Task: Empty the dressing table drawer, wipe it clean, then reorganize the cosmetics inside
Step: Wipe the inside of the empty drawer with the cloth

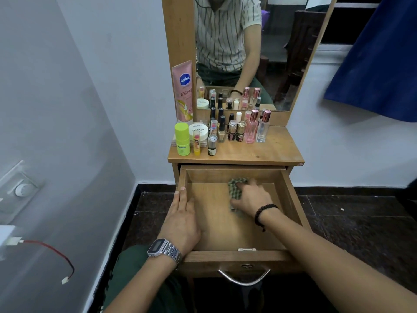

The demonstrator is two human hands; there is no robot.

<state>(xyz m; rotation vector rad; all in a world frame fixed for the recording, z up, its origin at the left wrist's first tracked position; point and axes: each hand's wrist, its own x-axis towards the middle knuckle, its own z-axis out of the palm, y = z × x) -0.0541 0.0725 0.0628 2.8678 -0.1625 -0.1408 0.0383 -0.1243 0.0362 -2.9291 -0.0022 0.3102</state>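
The wooden drawer [291, 199] is pulled out and holds nothing but a green checked cloth [235, 186]. My right hand [252, 199] lies on the cloth near the drawer's back middle, pressing it to the bottom; it is blurred. My left hand [182, 220] rests with straight fingers on the drawer's left wall. On the table top [259, 150] stand several cosmetics: a pink Vaseline tube [184, 91], a green bottle [182, 138], a white nail polish jar [198, 131], small dark bottles and two perfume bottles [257, 127].
A mirror [282, 53] rises behind the cosmetics and reflects me. White walls close in on the left and behind. A blue cloth [379, 59] hangs at the upper right. A switch plate [20, 188] and a red wire [54, 251] are on the left wall.
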